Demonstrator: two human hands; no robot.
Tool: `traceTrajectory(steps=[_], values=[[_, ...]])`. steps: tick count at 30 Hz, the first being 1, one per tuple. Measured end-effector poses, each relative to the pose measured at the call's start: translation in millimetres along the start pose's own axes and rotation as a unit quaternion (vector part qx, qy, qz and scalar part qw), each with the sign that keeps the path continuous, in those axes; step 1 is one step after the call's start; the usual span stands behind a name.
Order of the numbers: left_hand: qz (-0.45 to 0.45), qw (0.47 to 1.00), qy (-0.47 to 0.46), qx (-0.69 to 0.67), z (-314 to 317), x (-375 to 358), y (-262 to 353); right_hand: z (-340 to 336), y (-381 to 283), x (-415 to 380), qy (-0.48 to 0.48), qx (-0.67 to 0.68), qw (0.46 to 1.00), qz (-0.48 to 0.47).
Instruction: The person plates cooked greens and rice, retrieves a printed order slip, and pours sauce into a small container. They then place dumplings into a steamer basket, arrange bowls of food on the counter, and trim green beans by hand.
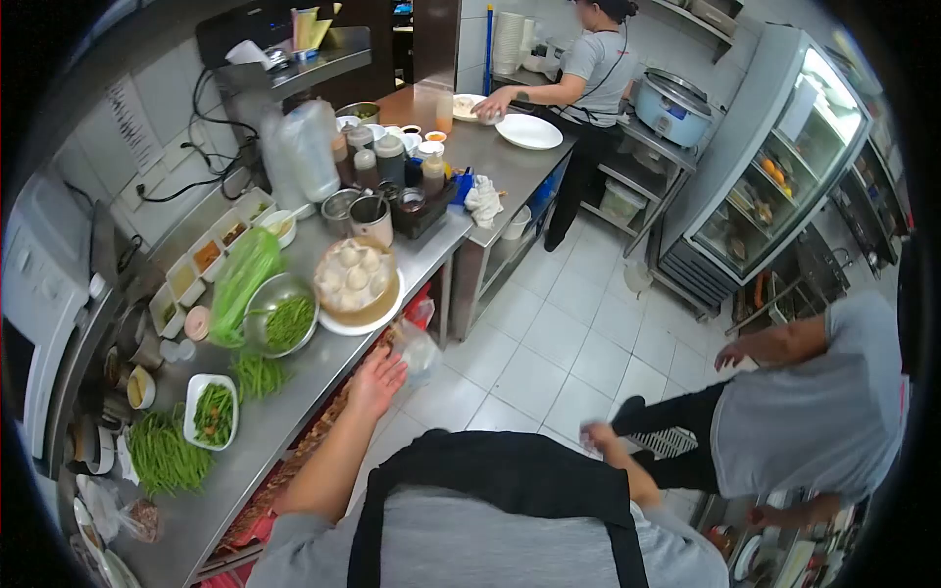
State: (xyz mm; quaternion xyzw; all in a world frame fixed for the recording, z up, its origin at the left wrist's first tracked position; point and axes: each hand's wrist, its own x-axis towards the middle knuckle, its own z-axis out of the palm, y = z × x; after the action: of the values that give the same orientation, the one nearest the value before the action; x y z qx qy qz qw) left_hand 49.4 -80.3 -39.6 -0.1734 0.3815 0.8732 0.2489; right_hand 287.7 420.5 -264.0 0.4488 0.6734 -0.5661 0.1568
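Just off the front edge of the steel counter, my left hand is held palm up with its fingers apart and nothing in it. Nearest to it is a steamer basket of white buns on a white plate. A clear plastic bag hangs just beyond my fingers. My right hand is over the floor, smeared by motion, and its fingers cannot be made out. Left of the buns, a metal bowl holds cut green vegetables.
Green beans, a white dish of vegetables and sauce bottles stand along the counter. One person reaches over a white plate at the back. Another person stands close on the right, near a glass-door fridge.
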Motion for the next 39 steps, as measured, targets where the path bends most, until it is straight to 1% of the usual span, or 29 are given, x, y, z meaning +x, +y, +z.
traceTrajectory(steps=[1,2,3,4,5,6,7,8,9,10,12,13,15,16,18,19,20,21,22,23,25,27,28,29,31,32,35,36,39], values=[[-0.003,1.0,-0.005,0.009,8,5,-4,-9,-91,-3,0.024,0.015,0.999,-0.031],[-0.024,1.0,-0.012,0.01,21,3,-5,-17,-163,18,0.047,-0.021,0.994,-0.094],[-0.029,0.998,-0.03,0.045,36,4,-7,-24,-223,57,0.022,0.014,0.991,-0.128],[-0.032,0.995,-0.047,0.079,51,6,-8,-18,-294,65,0.031,0.003,0.979,-0.202],[-0.036,0.991,-0.063,0.113,65,9,-9,-18,-349,105,-0.016,-0.009,0.974,-0.227],[-0.034,0.987,-0.091,0.125,84,15,-8,-3,-411,93,-0.022,0.012,0.962,-0.273],[-0.025,0.983,-0.111,0.143,100,30,-8,8,-460,110,-0.068,0.041,0.955,-0.287],[-0.016,0.978,-0.132,0.163,118,49,-5,19,-504,109,-0.152,0.073,0.938,-0.302],[-0.007,0.971,-0.154,0.183,138,69,0,35,-542,102,-0.12,0.038,0.939,-0.32],[0.015,0.969,-0.137,0.206,166,90,8,52,-570,102,-0.088,0.003,0.937,-0.339],[0.111,0.961,-0.143,0.209,209,156,12,72,-605,124,-0.143,-0.047,0.934,-0.323],[0.128,0.956,-0.13,0.229,237,191,18,76,-615,138,-0.183,-0.084,0.933,-0.298],[0.17,0.955,-0.107,0.219,301,250,30,74,-626,166,-0.278,-0.067,0.931,-0.228],[0.193,0.951,-0.102,0.221,323,285,34,67,-632,184,-0.268,0.009,0.943,-0.198],[0.177,0.946,-0.024,0.272,354,355,43,44,-649,231,-0.245,0.161,0.946,-0.137],[0.167,0.939,0.018,0.299,362,386,47,29,-659,260,-0.224,0.189,0.946,-0.14],[0.173,0.93,0.05,0.321,367,415,52,15,-672,296,-0.217,0.221,0.944,-0.119],[0.179,0.919,0.083,0.342,371,443,57,2,-688,323,-0.183,0.255,0.943,-0.111],[0.186,0.906,0.115,0.363,375,471,62,-11,-705,342,-0.178,0.293,0.931,-0.123],[0.174,0.914,0.118,0.347,378,497,69,-20,-725,361,-0.156,0.31,0.931,-0.109],[0.155,0.93,0.124,0.31,380,548,88,-33,-758,390,-0.125,0.343,0.922,-0.131],[0.213,0.867,0.2,0.403,368,618,102,-39,-788,412,-0.11,0.347,0.921,-0.136],[0.235,0.83,0.238,0.446,364,642,108,-46,-797,435,-0.171,0.308,0.923,-0.158],[0.244,0.809,0.25,0.472,369,658,119,-44,-809,438,-0.151,0.289,0.931,-0.164],[0.245,0.763,0.27,0.533,373,680,133,-45,-822,457,-0.122,0.251,0.938,-0.205],[0.248,0.699,0.295,0.602,377,686,140,-50,-824,468,-0.128,0.18,0.95,-0.22],[0.1,0.81,0.222,0.534,368,702,158,-61,-822,473,-0.149,0.098,0.964,-0.197],[0.082,0.841,0.217,0.49,373,692,159,-64,-816,461,-0.204,0.158,0.939,-0.226],[0.15,0.869,0.219,0.417,376,654,154,-77,-797,409,-0.221,0.21,0.935,-0.18]])
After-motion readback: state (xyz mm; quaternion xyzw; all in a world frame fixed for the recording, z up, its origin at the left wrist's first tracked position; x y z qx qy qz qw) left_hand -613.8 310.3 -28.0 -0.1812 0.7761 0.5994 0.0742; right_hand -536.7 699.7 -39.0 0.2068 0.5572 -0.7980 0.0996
